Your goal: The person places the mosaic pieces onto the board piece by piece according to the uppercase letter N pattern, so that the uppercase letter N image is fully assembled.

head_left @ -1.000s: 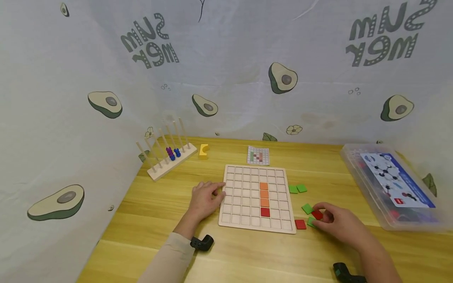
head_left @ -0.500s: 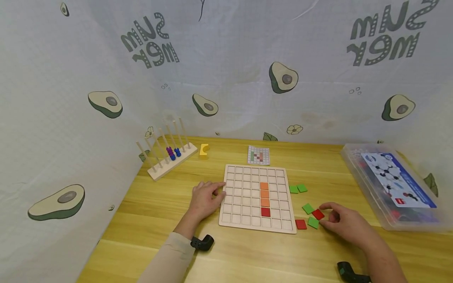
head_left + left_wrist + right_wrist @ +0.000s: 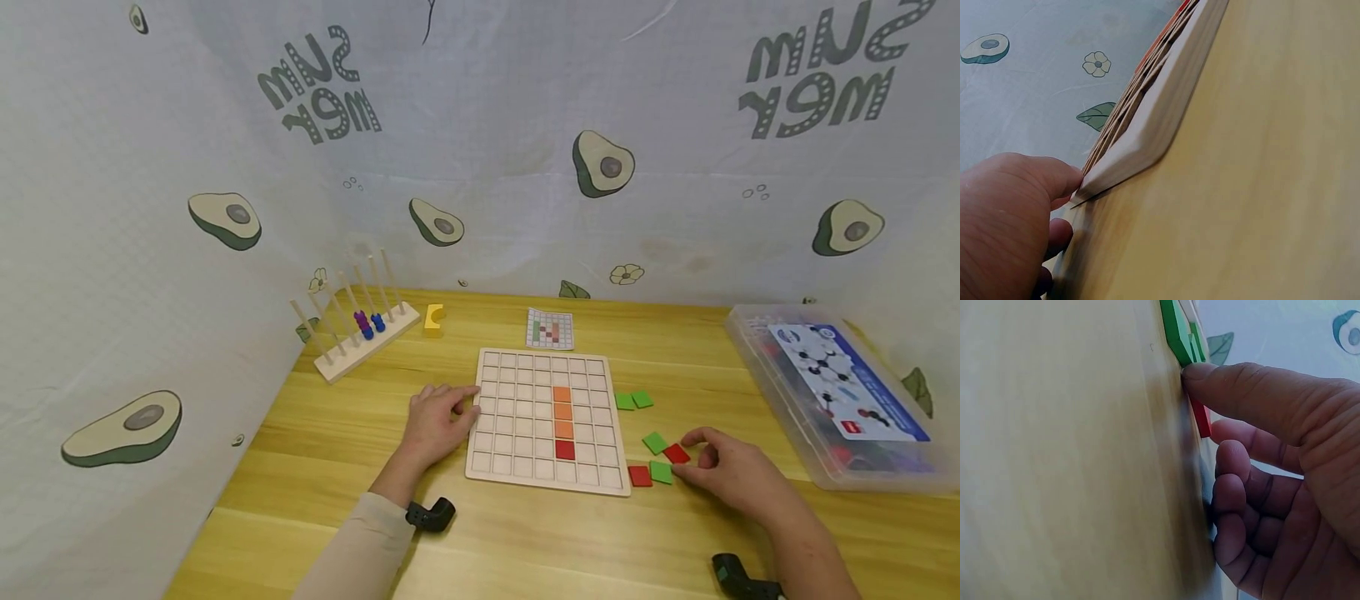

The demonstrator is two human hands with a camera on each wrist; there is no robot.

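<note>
A square wooden grid board (image 3: pixel 510 468) lies on the table, with three orange tiles (image 3: pixel 562 412) and a red tile (image 3: pixel 565 450) in one column. My left hand (image 3: pixel 435 425) rests at its left edge, thumb and forefinger tips touching the rim. My right hand (image 3: pixel 731 471) lies low over the table right of the board, other fingers loosely curled. Its thumb (image 3: pixel 1222 384) is at the edge of a green tile (image 3: pixel 661 472), its forefinger beside a loose red tile (image 3: pixel 677 453). Another red tile (image 3: pixel 640 476) and another green tile (image 3: pixel 655 442) lie close by.
Two more green tiles (image 3: pixel 633 401) lie by the board's right edge. Behind the board is a small pattern card (image 3: pixel 550 329). A peg rack (image 3: pixel 367 343) with beads and a yellow block (image 3: pixel 433 321) stand back left. A clear plastic case (image 3: pixel 832 396) lies at right.
My right hand has drawn back slightly to the right from the tiles, uncovering the green and red ones. The green tile by my thumb has turned and shifted left. The left hand stays put.
</note>
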